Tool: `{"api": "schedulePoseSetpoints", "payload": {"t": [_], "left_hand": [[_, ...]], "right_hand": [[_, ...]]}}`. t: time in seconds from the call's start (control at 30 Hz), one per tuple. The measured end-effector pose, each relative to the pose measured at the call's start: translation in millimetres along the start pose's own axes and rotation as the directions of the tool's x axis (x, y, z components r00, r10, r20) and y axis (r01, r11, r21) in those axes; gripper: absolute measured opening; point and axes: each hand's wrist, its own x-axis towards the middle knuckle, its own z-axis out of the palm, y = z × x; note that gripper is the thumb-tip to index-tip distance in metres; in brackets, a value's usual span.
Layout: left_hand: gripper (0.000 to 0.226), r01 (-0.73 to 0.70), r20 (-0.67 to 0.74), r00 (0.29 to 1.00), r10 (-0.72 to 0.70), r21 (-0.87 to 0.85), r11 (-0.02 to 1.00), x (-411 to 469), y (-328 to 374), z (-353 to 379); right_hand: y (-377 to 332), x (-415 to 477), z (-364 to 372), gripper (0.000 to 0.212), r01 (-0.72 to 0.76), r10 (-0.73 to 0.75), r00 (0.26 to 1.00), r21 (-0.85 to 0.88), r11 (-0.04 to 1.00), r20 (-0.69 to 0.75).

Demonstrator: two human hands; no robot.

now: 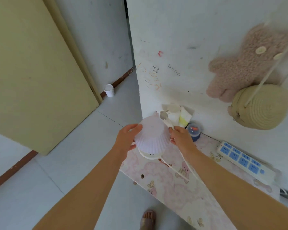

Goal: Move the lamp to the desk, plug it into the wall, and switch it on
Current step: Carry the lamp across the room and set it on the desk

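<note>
A small lamp with a pale pink pleated shade (152, 136) and a round white base stands at the near left corner of the desk (178, 185), which has a pink bear-print cover. My left hand (127, 139) grips the shade's left side. My right hand (181, 138) holds the lamp's white cord (184, 165), with the white plug (164, 115) sticking up above my fingers. The cord runs from the base across the desk. A white and blue power strip (244, 161) lies on the desk by the wall at right.
Two tubes (184, 117) and a small blue jar (194, 131) stand in the desk's back corner. A plush bear (244, 63) and a woven bag (261, 107) hang on the wall. A white cup (109, 90) sits on the floor by a yellow door (32, 72).
</note>
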Motion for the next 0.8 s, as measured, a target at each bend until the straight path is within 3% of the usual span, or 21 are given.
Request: {"api": "schedulePoseSetpoints", "payload": {"t": [0.17, 0.47, 0.77, 0.8], "left_hand": [[0.010, -0.029, -0.094, 0.995, 0.022, -0.071, 0.997, -53, -9, -33], [0.012, -0.083, -0.353, 0.935, 0.019, -0.167, 0.982, -154, -40, -128], [0.023, -0.079, -0.587, 0.802, -0.111, -0.289, 0.954, -246, -86, -232], [0.026, -0.132, -0.658, 0.738, -0.150, -0.359, 0.924, -298, -116, -304]], "right_hand": [[-12, -39, 23, 0.011, 0.059, -0.054, 0.993, -0.043, 0.997, 0.107], [-33, -118, 108, 0.023, 0.177, -0.128, 0.913, -0.096, 0.979, 0.387], [-34, -194, 218, 0.017, 0.276, -0.141, 0.784, -0.137, 0.951, 0.604], [-33, -251, 295, 0.014, 0.314, -0.137, 0.692, -0.124, 0.941, 0.709]]}}
